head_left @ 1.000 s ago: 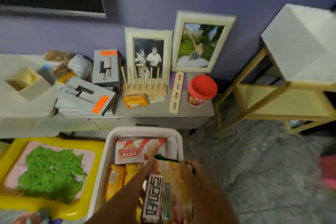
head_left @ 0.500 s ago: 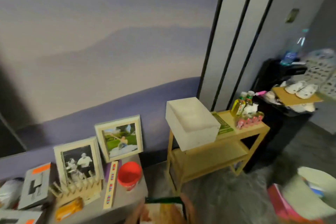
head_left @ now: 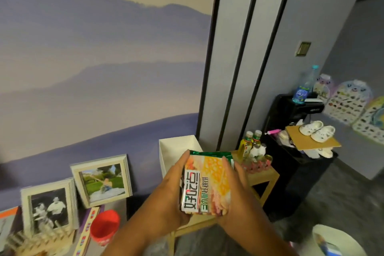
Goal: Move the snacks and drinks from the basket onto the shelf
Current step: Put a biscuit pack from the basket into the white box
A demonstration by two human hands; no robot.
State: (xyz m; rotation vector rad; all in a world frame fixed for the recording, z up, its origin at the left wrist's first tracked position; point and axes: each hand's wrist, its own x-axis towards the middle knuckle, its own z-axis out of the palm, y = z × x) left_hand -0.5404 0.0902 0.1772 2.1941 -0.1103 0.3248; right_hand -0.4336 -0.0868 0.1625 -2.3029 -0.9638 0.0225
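I hold a snack packet (head_left: 207,185) with a green top edge and black lettering in front of me with both hands. My left hand (head_left: 170,191) grips its left side and my right hand (head_left: 234,191) grips its right side. Behind it stands the yellow wooden shelf (head_left: 264,174). On the shelf top sit a white box (head_left: 176,149), two yellow drink bottles (head_left: 249,143) and small red-capped jars (head_left: 257,164). The basket is out of view.
Two framed photos (head_left: 104,181) and a red cup (head_left: 105,226) stand on a low grey table at the lower left. A black stand (head_left: 295,151) with white shoes on cardboard is right of the shelf. A white bin (head_left: 336,241) sits at the lower right.
My view swung up from the basket to the shelf. Both hands lifted the snack packet out of the basket and raised it in front of the shelf.
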